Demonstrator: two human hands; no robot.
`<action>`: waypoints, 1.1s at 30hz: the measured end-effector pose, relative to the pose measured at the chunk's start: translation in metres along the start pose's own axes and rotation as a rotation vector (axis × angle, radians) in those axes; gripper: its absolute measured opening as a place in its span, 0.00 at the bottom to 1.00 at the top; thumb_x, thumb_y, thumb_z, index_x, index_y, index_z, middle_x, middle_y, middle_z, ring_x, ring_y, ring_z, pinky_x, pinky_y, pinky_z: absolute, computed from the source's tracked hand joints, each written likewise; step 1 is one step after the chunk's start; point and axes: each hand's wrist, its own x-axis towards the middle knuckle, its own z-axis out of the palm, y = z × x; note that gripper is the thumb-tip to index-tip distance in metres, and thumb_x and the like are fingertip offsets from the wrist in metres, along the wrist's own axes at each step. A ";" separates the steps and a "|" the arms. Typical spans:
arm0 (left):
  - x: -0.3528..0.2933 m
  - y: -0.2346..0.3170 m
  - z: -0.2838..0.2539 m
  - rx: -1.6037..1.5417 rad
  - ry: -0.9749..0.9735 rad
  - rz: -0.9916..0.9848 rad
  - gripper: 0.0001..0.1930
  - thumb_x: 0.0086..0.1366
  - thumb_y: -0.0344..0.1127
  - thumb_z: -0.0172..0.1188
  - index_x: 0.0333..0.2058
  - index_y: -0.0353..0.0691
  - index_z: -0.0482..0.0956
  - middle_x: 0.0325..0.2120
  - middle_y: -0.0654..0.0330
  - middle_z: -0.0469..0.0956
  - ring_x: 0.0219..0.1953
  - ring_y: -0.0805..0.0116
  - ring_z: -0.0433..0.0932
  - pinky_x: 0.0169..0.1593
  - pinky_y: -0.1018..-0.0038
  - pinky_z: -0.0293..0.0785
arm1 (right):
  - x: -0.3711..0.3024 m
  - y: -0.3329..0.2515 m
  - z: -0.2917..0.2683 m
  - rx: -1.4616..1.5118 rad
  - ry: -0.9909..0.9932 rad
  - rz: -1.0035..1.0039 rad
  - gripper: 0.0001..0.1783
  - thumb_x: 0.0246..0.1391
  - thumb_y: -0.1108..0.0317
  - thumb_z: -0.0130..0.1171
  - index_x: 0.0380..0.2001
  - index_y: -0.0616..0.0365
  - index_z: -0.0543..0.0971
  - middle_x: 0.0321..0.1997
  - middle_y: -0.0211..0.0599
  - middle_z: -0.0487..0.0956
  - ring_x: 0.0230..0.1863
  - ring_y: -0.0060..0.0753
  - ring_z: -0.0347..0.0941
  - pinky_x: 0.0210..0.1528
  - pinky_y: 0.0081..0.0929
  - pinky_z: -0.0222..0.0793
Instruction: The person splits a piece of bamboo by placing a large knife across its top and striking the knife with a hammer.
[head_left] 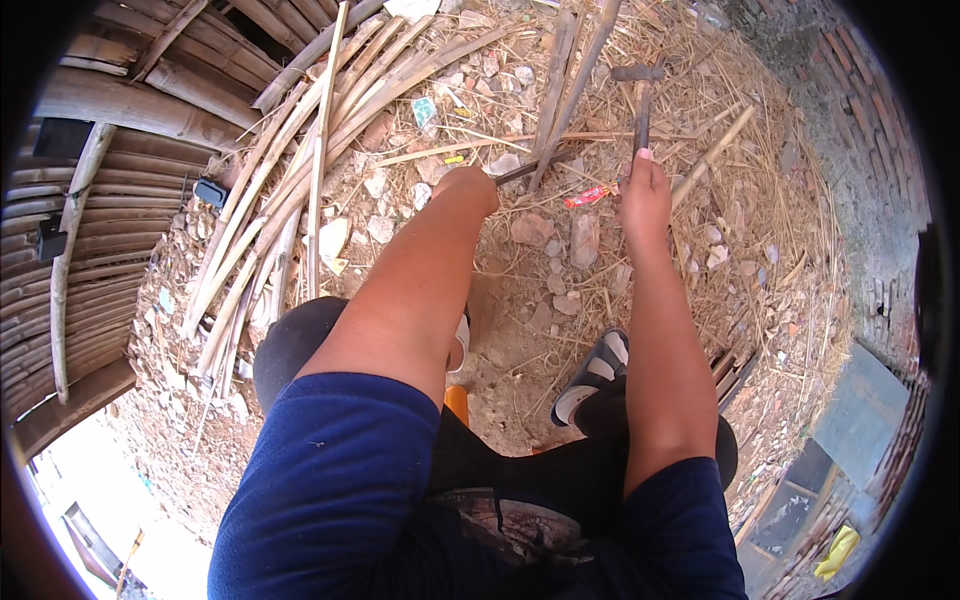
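Note:
My right hand [645,195] is closed round the handle of a hammer [642,115], with its dark metal head pointing away from me. Closed fingers of my left hand [468,187] grip a dark, narrow, blade-like tool [518,173]; its near end is hidden in the fist. The tool's far part reaches the lower end of a split bamboo strip [575,95], and I cannot tell whether they touch. A red wrapper [590,196] lies on the ground just left of my right hand.
Long bamboo strips [290,185] lie piled at the left, before a bamboo slat wall [110,230]. Stones, such as a brick piece [585,240], and straw cover the ground. A brick wall [870,130] stands at the right. My sandalled foot [597,375] is below.

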 end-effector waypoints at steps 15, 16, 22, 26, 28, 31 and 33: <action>-0.004 0.001 -0.004 -0.004 0.007 0.003 0.20 0.60 0.38 0.58 0.49 0.42 0.87 0.49 0.50 0.84 0.51 0.52 0.84 0.55 0.58 0.80 | -0.007 -0.009 -0.002 0.291 0.029 -0.075 0.25 0.75 0.49 0.45 0.34 0.61 0.74 0.21 0.27 0.68 0.21 0.21 0.63 0.24 0.26 0.62; -0.003 -0.001 -0.002 -0.010 0.006 -0.002 0.20 0.60 0.38 0.58 0.49 0.42 0.87 0.49 0.50 0.84 0.51 0.52 0.84 0.55 0.58 0.80 | -0.006 0.000 0.003 0.199 0.043 -0.130 0.24 0.75 0.49 0.46 0.35 0.61 0.74 0.21 0.30 0.69 0.21 0.26 0.65 0.26 0.29 0.63; -0.002 0.006 -0.005 0.001 -0.031 -0.027 0.20 0.61 0.38 0.58 0.50 0.43 0.86 0.49 0.51 0.84 0.52 0.52 0.84 0.55 0.58 0.80 | -0.031 0.075 0.023 -0.482 -0.172 -0.113 0.27 0.72 0.46 0.46 0.42 0.64 0.78 0.33 0.57 0.81 0.38 0.62 0.79 0.43 0.48 0.72; -0.011 0.007 -0.009 0.009 -0.035 -0.012 0.20 0.61 0.38 0.58 0.51 0.44 0.86 0.50 0.51 0.84 0.52 0.52 0.83 0.55 0.58 0.80 | -0.032 0.082 0.028 -0.600 -0.239 -0.002 0.30 0.70 0.44 0.46 0.46 0.64 0.80 0.38 0.61 0.83 0.43 0.65 0.80 0.48 0.52 0.72; -0.011 0.005 -0.008 -0.003 -0.031 -0.018 0.20 0.61 0.38 0.58 0.51 0.44 0.86 0.51 0.51 0.84 0.53 0.52 0.83 0.56 0.58 0.80 | -0.027 0.069 0.025 -0.487 -0.206 -0.014 0.30 0.71 0.44 0.46 0.44 0.64 0.80 0.36 0.60 0.83 0.43 0.65 0.80 0.47 0.51 0.72; -0.006 0.002 -0.006 -0.008 -0.017 -0.033 0.19 0.62 0.38 0.57 0.51 0.45 0.86 0.50 0.51 0.84 0.53 0.52 0.83 0.56 0.58 0.80 | -0.017 0.037 0.018 -0.307 -0.113 -0.017 0.30 0.71 0.44 0.46 0.41 0.64 0.79 0.35 0.59 0.83 0.42 0.65 0.80 0.46 0.50 0.72; -0.001 0.000 -0.002 0.013 -0.010 -0.018 0.19 0.62 0.38 0.56 0.50 0.45 0.87 0.50 0.51 0.84 0.53 0.52 0.83 0.56 0.58 0.79 | -0.014 0.031 0.018 -0.222 -0.043 -0.033 0.30 0.71 0.44 0.45 0.39 0.64 0.79 0.34 0.59 0.83 0.42 0.65 0.80 0.46 0.50 0.73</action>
